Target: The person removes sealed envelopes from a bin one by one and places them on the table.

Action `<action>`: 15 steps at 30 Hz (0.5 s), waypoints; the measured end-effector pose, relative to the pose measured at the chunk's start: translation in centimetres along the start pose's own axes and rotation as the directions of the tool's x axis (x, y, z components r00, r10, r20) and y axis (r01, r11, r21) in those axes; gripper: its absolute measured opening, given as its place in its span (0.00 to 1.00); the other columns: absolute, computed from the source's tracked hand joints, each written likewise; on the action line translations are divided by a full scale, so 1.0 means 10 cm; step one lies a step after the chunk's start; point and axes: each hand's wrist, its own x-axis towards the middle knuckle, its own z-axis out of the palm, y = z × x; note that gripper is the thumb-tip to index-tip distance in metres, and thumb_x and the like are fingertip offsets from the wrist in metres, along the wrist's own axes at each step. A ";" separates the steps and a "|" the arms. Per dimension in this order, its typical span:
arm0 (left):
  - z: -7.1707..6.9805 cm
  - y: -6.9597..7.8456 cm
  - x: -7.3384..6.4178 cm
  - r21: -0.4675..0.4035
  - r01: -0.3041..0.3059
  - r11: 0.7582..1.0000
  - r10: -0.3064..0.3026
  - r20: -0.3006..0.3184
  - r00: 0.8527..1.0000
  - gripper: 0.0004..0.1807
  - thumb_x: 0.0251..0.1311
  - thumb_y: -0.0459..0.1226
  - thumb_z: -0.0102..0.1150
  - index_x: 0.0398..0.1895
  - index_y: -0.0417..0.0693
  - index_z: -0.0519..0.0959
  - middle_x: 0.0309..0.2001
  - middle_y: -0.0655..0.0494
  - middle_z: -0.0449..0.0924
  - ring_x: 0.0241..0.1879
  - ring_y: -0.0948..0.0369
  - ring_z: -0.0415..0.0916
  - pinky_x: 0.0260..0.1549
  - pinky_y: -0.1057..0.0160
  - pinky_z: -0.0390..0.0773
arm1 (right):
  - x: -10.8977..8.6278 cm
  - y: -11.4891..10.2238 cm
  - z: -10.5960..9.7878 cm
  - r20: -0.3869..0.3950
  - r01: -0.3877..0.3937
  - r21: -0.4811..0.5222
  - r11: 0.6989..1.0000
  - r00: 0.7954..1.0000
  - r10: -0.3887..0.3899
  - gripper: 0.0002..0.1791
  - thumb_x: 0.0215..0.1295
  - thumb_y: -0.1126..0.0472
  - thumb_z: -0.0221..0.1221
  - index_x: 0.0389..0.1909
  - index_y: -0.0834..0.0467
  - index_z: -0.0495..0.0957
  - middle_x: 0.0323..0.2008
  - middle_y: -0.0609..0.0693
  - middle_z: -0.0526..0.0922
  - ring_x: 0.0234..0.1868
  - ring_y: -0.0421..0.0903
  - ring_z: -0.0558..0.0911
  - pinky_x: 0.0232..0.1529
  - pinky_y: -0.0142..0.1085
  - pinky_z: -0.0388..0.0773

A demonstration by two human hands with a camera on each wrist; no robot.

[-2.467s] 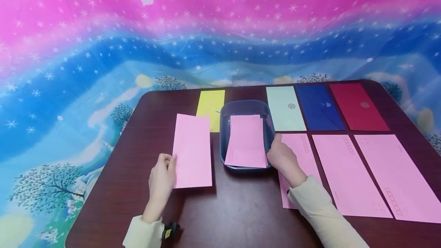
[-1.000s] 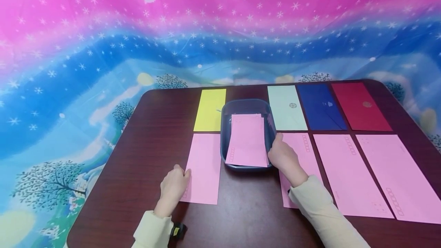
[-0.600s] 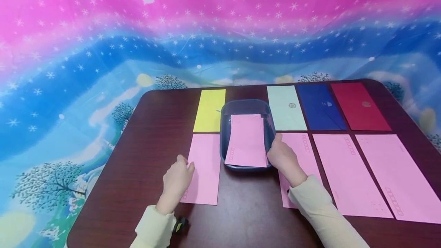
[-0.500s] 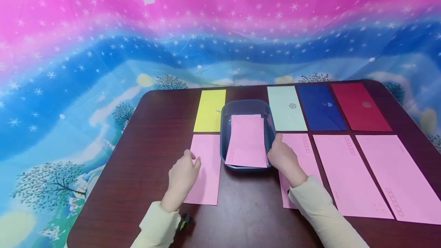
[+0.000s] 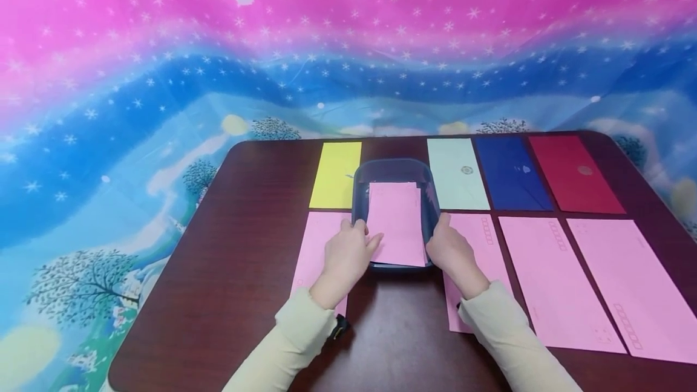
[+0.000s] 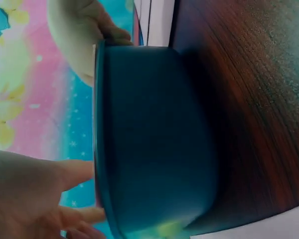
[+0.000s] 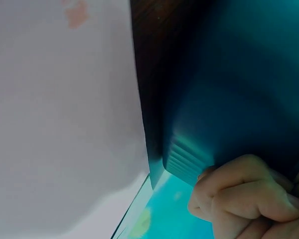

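Observation:
A dark blue plastic bin [image 5: 395, 169] stands mid-table with a small stack of pink envelopes [image 5: 396, 222] inside, leaning on its near rim. My right hand [image 5: 453, 254] grips the bin's right rim; in the right wrist view its fingers [image 7: 254, 186] are curled against the bin wall. My left hand [image 5: 345, 256] is at the bin's left rim, thumb apart from the fingers and over the edge of the stack. In the left wrist view the fingertips reach the rim; what lies behind it is hidden. Under the left forearm, a pink envelope [image 5: 318, 238] lies flat, partly covered.
Yellow [image 5: 334, 177], pale green [image 5: 456, 180], blue [image 5: 512, 177] and red [image 5: 574, 177] envelopes lie along the table's far side. More pink envelopes [image 5: 558, 283] lie in a row at the right. A printed cloth [image 5: 348, 47] hangs behind the brown table [image 5: 229, 247].
My left hand laid a pink envelope down below the yellow one, let go of it, and moved right to the bin. The right hand has stayed at the bin's rim.

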 end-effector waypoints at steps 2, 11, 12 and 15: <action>0.04 0.04 0.01 0.060 0.007 0.998 -0.009 0.034 0.999 0.24 0.61 0.55 0.57 0.34 0.39 0.79 0.32 0.45 0.73 0.24 0.53 0.79 0.24 0.56 0.79 | 0.00 0.01 0.00 -0.003 0.004 -0.001 1.000 1.000 -0.004 0.34 0.67 0.66 0.43 0.68 0.73 0.40 0.41 0.71 0.75 0.31 0.56 0.76 0.27 0.39 0.70; 0.05 0.10 -0.01 0.224 -0.004 0.975 -0.006 0.043 0.999 0.30 0.57 0.58 0.58 0.29 0.37 0.83 0.31 0.46 0.72 0.23 0.55 0.77 0.22 0.59 0.78 | 0.00 0.03 0.02 -0.021 0.031 -0.016 0.999 0.999 -0.032 0.33 0.66 0.66 0.44 0.67 0.74 0.43 0.34 0.67 0.76 0.27 0.55 0.75 0.25 0.38 0.68; 0.05 0.10 -0.02 0.223 -0.004 0.975 -0.006 0.043 0.999 0.29 0.57 0.58 0.59 0.29 0.36 0.83 0.31 0.46 0.72 0.22 0.55 0.77 0.22 0.59 0.78 | 0.00 0.03 0.02 -0.021 0.033 -0.017 0.999 0.999 -0.033 0.33 0.66 0.66 0.44 0.66 0.74 0.43 0.34 0.67 0.76 0.27 0.55 0.75 0.25 0.38 0.68; 0.04 0.09 -0.02 0.205 0.010 0.979 -0.019 0.043 0.999 0.28 0.56 0.57 0.61 0.30 0.36 0.82 0.32 0.46 0.71 0.23 0.55 0.77 0.23 0.59 0.79 | 0.01 0.01 0.02 -0.019 0.037 -0.021 0.999 0.999 -0.038 0.32 0.66 0.66 0.43 0.66 0.74 0.43 0.32 0.66 0.75 0.28 0.55 0.75 0.25 0.38 0.68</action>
